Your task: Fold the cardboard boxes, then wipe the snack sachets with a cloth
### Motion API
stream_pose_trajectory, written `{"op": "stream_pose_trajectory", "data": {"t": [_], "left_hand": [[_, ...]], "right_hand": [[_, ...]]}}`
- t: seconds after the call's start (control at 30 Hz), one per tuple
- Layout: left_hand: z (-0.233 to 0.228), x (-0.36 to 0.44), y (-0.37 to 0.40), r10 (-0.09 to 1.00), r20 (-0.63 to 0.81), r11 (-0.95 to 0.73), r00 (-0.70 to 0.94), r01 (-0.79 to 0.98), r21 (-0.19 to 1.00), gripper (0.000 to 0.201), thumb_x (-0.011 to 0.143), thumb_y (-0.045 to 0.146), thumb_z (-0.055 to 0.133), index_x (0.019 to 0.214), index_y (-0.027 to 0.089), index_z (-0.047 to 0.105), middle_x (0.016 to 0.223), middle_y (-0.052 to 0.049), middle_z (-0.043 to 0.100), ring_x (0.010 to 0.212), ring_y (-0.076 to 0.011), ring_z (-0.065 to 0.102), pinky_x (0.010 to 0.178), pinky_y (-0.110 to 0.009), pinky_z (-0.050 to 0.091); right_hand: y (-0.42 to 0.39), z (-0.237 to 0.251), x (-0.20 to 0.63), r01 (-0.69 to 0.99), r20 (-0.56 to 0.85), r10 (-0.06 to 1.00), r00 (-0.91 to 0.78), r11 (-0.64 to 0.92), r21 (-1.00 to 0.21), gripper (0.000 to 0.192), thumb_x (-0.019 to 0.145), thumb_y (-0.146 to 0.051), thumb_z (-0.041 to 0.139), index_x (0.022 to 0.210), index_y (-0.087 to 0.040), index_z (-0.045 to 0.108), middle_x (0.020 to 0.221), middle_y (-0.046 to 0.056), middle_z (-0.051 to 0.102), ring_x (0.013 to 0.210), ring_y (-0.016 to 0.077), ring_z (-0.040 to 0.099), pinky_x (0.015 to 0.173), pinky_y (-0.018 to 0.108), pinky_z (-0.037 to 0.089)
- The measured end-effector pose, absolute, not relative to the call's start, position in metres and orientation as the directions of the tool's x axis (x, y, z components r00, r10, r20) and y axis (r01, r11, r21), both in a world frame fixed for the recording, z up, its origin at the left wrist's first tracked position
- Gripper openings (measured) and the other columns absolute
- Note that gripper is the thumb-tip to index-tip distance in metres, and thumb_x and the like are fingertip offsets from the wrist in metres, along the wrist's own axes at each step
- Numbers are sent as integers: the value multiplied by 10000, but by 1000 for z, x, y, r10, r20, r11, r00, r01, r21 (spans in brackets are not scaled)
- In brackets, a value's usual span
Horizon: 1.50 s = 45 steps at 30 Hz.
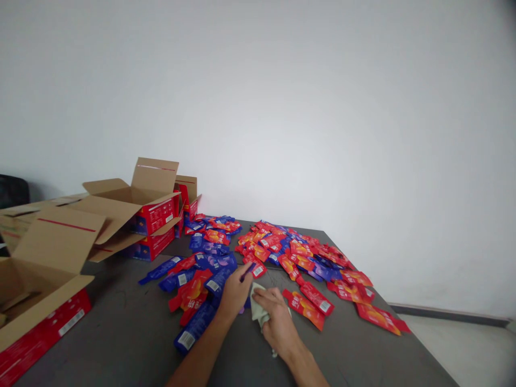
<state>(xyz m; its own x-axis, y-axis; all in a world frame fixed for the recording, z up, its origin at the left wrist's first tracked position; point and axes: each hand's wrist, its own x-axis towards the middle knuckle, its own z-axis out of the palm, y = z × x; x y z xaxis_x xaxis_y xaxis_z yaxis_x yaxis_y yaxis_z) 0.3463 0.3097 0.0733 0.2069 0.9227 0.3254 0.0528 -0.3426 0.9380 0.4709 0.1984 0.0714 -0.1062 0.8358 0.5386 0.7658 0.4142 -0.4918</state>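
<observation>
Pinching a glossy blue sachet (246, 272) at the near table (133, 333) edge, the left hand (235, 293) closes on it; the right hand (276, 317) grips a soft, crumpled pale cloth (258, 306) alongside. Flat red sachets (306, 258) lie scattered beyond, and open cardboard boxes (133, 204) stand at the left.

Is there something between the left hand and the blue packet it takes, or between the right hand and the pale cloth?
Nothing visible does. The left hand already pinches a blue packet at the edge of the pile, and the right hand rests directly on the pale cloth lying on the grey table.
</observation>
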Motion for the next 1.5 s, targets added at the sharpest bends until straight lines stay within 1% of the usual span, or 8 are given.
{"op": "stream_pose_trajectory", "data": {"t": [0.17,0.4,0.6,0.87,0.97,1.13,1.33,1.5], "left_hand": [[58,333,322,807,533,-552,254,644,529,439,830,157,489,1232,209,657,1393,-103,550,1316,-271,448,1121,-441,319],[37,323,322,849,382,-475,364,843,253,304,788,216,558,1026,192,746,1369,-135,572,1411,-392,278,1157,-599,47],[50,345,303,838,363,-531,407,761,373,365,824,170,472,1112,177,697,1396,-155,536,1448,-335,219,1171,-551,23],[52,416,264,658,339,-728,672,454,513,395,879,209,401,1184,161,647,1331,-172,559,1325,-316,411,1125,-464,251],[55,448,247,743,287,-640,604,516,569,437,938,361,330,1120,160,672,1094,-204,631,1130,-359,528,993,-511,360],[47,488,223,818,163,-526,552,602,600,551,913,521,349,1191,154,651,1165,-234,568,1091,-389,520,916,-524,390],[43,484,219,797,166,-570,581,633,523,516,824,441,511,1224,140,634,1246,-244,531,1177,-415,437,966,-547,338],[47,442,247,742,111,-593,661,570,569,494,742,338,591,1230,289,644,1261,-162,574,1211,-396,420,993,-558,306]], "right_hand": [[202,64,477,788,538,843,-4,334,-517,803,532,87,398,1208,-247,675,1266,26,651,1055,231,529,959,391,457],[205,58,481,804,558,827,67,286,-521,759,552,72,411,1198,-215,685,1246,57,665,1042,246,562,933,411,486],[201,67,497,834,571,808,144,212,-510,704,578,47,416,1169,-206,702,1236,64,672,1082,257,594,960,434,492],[171,77,545,883,549,778,304,-14,-469,616,611,1,439,1132,-172,718,1162,91,707,1081,273,629,981,429,490],[153,74,569,872,543,739,398,-120,-475,604,630,-29,436,1159,-148,701,1170,98,702,1079,270,633,978,408,497],[133,74,597,859,536,703,468,-219,-463,598,623,-53,432,1154,-115,698,1193,113,692,1102,276,628,982,386,496],[133,75,599,864,555,693,460,-207,-458,613,595,-50,419,1127,-134,713,1158,102,707,1079,264,641,978,381,498],[144,77,586,869,546,714,438,-181,-460,629,594,-41,417,1133,-170,714,1103,87,724,1019,253,662,927,359,520]]}}
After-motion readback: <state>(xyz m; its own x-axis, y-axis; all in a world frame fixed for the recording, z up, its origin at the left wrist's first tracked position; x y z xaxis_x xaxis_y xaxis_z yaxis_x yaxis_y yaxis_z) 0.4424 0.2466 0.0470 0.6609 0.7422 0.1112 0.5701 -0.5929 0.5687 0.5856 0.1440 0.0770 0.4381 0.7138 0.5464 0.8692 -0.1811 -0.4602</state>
